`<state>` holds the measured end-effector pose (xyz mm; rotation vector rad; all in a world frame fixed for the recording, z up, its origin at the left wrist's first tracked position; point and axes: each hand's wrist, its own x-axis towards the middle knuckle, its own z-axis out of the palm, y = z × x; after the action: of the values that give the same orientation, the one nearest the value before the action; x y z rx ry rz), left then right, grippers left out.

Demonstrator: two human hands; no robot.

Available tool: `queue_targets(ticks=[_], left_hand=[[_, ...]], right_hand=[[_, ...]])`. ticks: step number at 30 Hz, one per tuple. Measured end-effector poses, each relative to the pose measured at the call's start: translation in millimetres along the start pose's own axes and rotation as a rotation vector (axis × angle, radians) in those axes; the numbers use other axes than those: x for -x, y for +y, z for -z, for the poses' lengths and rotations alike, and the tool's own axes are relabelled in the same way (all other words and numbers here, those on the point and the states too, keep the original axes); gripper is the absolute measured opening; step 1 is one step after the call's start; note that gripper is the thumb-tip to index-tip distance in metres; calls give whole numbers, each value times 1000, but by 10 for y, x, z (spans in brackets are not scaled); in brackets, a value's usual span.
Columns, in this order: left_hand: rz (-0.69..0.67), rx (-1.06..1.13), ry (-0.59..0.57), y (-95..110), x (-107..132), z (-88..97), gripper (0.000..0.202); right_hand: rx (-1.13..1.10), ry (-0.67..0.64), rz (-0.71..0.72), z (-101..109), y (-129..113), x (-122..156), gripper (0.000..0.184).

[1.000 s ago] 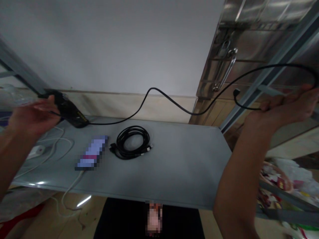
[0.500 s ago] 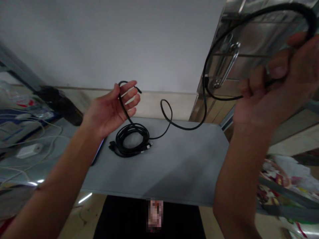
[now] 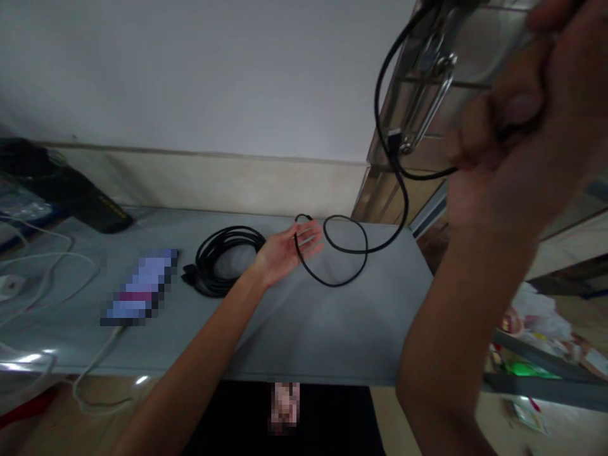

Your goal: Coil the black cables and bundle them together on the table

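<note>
My right hand (image 3: 517,114) is raised at the upper right, fingers curled round a looped black cable (image 3: 379,104). A plug end (image 3: 394,138) dangles beside the loop. From there the cable drops in loose curves onto the grey table (image 3: 327,342). Low over the tabletop, my left hand (image 3: 287,253) has its palm up and fingers extended. The same cable runs between its thumb and forefinger, held lightly. Just left of that hand lies a separate coil of black cable (image 3: 203,259) with its connector ends at the left; my wrist covers part of it.
A phone (image 3: 145,285) with a blurred screen lies at the left, a white cord (image 3: 102,351) attached. Further left are a black tube-like object (image 3: 90,193), white cables and a white charger (image 3: 10,287). A metal-handled cabinet (image 3: 463,107) stands at the right, with bags (image 3: 541,313) below.
My left hand has moved right and down, away from above the coil, with the cable. My right hand stays raised, its loop slightly higher in view. More of the phone shows.
</note>
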<state>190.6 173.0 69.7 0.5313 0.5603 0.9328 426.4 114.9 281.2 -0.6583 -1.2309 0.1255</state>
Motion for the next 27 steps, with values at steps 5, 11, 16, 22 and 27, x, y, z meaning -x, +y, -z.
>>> queue_targets(ticks=[5,11,16,22,27], left_hand=[[-59,-108,108,-192,-146,62,30],[4,-44,113,-271,-183,250,33],[147,-35,22,-249,-101,333,42],[190,42,-87,-171,-19,244,67],[141,71,-2,-138,-33,189,61]], right_hand=[[-239,-209,-13,-198,110,111,31],[-112,-437,-35,-334,167,269,24],[208,-691,-90,-385,132,347,23],[405,-1323,-303,-402,401,428,23],[625,-1737,-534,-577,693,600,22]])
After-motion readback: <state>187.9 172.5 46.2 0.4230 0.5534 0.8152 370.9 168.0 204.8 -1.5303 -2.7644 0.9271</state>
